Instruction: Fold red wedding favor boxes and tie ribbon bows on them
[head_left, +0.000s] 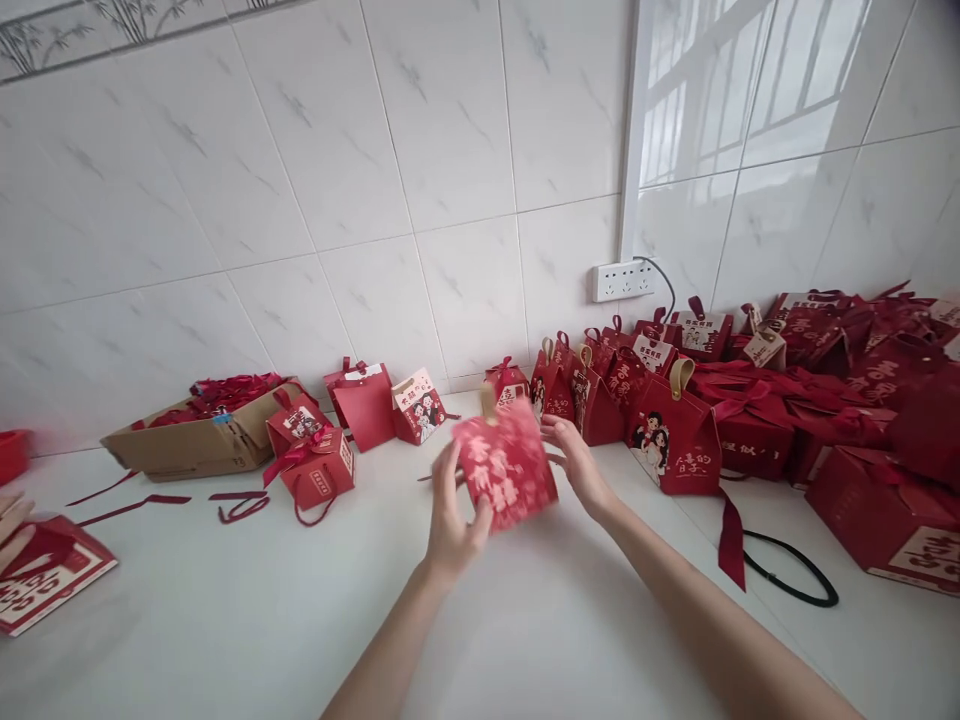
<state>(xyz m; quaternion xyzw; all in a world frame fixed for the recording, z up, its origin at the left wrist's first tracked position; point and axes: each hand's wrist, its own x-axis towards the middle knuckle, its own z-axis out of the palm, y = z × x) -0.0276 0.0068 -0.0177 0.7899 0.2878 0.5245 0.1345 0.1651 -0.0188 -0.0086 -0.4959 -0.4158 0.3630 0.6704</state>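
Note:
A red gift box [504, 468] with pale lettering and a loop handle is slightly tilted in front of me, blurred by motion. My left hand [457, 515] grips its left side, thumb on the front face and fingers around the edge. At its upper right edge is my right hand [579, 462], fingers stretched out and apart. Whether those fingertips touch the box is hard to tell. Just behind stands a small red box [507, 378] with a bow. A red box with a couple's picture [677, 440] stands to the right of my right hand.
Many finished-looking red boxes [757, 430] crowd the right side. A black cord loop [795, 570] lies before them. At left are a cardboard tray [187, 455] of ribbons, loose ribbon [244, 508] and a bowed box [319, 475]. Another person's hand [13, 525] holds a box at far left.

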